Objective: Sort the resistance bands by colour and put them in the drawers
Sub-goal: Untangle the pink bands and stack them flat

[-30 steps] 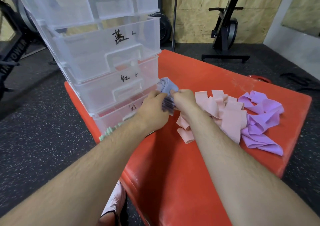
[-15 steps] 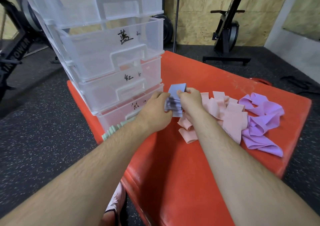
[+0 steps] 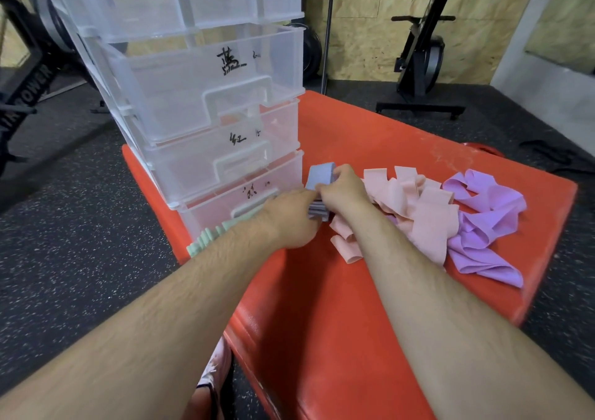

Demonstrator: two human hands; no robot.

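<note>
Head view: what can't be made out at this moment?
1. The blue-grey bands: their count, since the left hand and right hand cover the stack.
2. The green bands: the left forearm covers their far end, so whether they lie inside the bottom drawer cannot be told.
3. The bottom drawer's handwritten label: too small and smeared to read.
4. The top drawer: cut off by the upper edge.

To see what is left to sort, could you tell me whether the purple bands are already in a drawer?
No, the purple bands lie in a loose heap on the red mat, beside the pink bands.
</note>
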